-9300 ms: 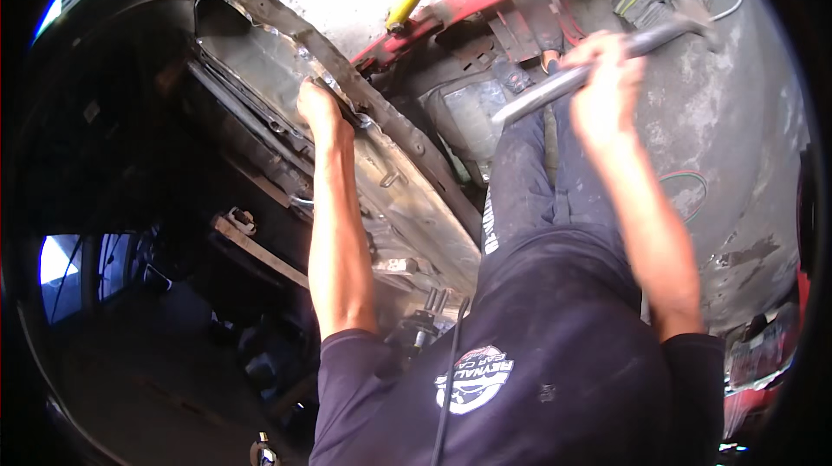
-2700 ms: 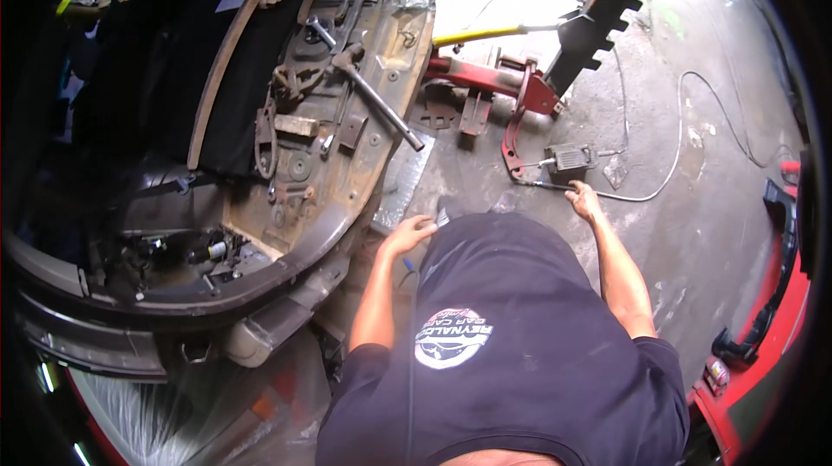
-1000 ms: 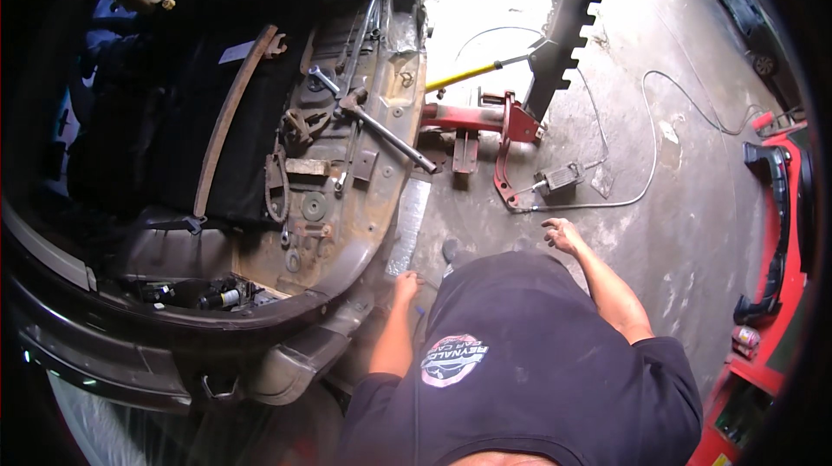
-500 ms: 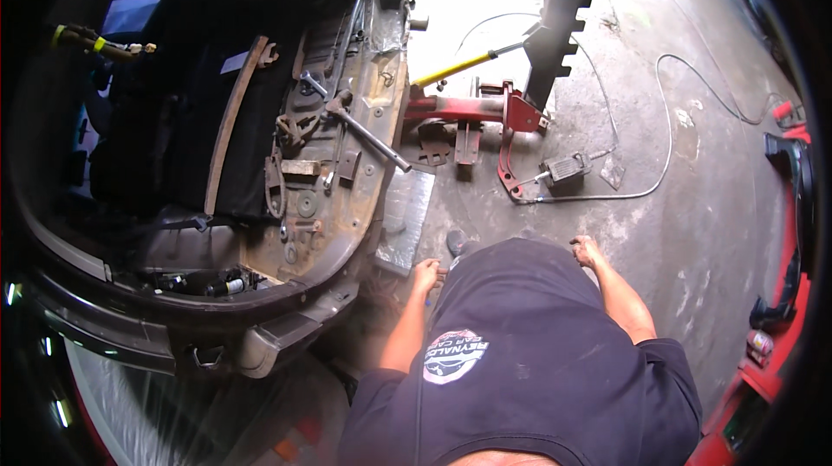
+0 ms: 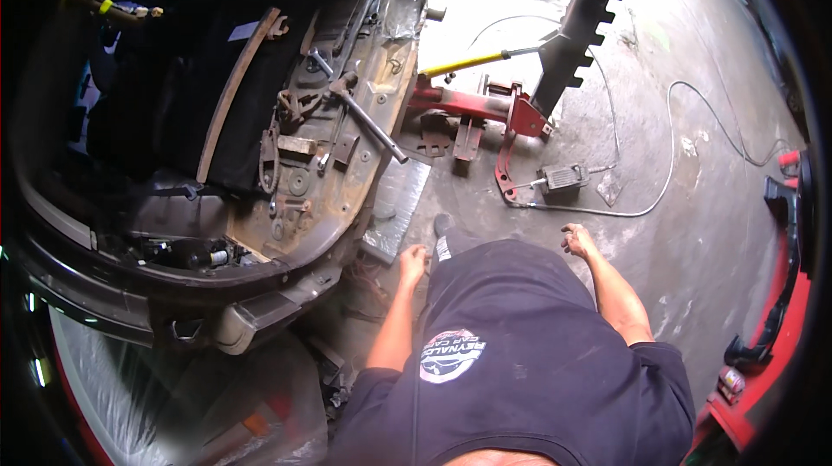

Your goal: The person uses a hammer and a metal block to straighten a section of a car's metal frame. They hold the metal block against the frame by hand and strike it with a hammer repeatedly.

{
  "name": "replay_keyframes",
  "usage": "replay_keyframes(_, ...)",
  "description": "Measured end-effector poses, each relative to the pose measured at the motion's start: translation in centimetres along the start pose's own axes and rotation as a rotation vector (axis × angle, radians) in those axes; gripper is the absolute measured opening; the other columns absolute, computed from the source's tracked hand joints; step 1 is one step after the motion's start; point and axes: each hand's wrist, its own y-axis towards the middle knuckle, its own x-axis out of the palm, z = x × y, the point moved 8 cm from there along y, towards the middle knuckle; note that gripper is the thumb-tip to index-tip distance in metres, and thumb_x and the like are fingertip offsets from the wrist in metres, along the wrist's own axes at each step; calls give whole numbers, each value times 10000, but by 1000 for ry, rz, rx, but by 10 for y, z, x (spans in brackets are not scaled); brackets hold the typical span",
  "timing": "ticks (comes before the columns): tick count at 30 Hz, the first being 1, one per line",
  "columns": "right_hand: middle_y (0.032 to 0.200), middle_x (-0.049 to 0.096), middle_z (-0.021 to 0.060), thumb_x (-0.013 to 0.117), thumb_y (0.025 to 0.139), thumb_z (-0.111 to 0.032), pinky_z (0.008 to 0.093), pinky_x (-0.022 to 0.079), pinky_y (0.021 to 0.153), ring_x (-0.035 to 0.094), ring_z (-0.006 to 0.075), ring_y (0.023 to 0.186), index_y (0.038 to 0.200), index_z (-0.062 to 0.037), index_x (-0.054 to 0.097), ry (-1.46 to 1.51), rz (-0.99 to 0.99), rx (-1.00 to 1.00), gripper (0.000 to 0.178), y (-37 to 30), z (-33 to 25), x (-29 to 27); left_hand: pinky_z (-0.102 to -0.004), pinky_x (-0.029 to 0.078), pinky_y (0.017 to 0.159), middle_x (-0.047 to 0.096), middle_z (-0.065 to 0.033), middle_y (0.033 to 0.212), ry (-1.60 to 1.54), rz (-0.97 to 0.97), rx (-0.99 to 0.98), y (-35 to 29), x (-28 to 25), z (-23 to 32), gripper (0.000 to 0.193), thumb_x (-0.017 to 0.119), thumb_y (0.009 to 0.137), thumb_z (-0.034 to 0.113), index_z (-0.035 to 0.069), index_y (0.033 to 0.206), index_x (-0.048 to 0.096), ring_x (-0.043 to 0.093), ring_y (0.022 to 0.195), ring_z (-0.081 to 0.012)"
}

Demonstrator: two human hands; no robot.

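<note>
Left hand, fingers indistinct

Worn metal, matt cloth, glossy plastic
Car panel: rough, rust-stained metal; hammer: smooth, shiny metal handle (the head duller); shirt: matt cloth; sheeting: glossy plastic.

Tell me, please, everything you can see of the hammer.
The hammer has a brownish head and a grey, metallic-looking handle. It lies unheld on the rust-stained car panel, handle slanting outward, the tip apparently jutting past the panel's edge. Whether the wrench beside its head touches it is unclear.
</note>
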Motion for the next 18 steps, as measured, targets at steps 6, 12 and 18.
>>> replay_keyframes(6, 741, 694, 137, 450, 859, -17, 343, 531, 573, 665, 204, 606, 1248, 9, 606, -15, 29, 25, 420, 2, -26, 9, -395, 519, 720, 710, -185, 842, 57, 236, 444, 59, -44, 151, 252, 532, 943, 156, -35, 1040, 666, 688, 772, -291)
replay_keyframes(12, 872, 731, 154, 437, 870, -53, 341, 566, 634, 706, 227, 745, 1288, -21, 583, 4, 7, 47, 443, 1, -84, 52, -447, 452, 935, 650, -203, 1099, 223, 595, 708, 121, -114, 268, 248, 563, 906, 121, -8, 1106, 635, 587, 1085, -369)
replay_keyframes(18, 911, 734, 140, 446, 873, -17, 327, 560, 699, 691, 203, 793, 1286, -9, 584, 18, 45, -25, 436, -7, -163, 84, -489, 351, 1082, 499, -203, 1316, 574, 659, 745, 196, -151, 286, 432, 609, 871, 103, 26, 1288, 527, 407, 1312, -391)
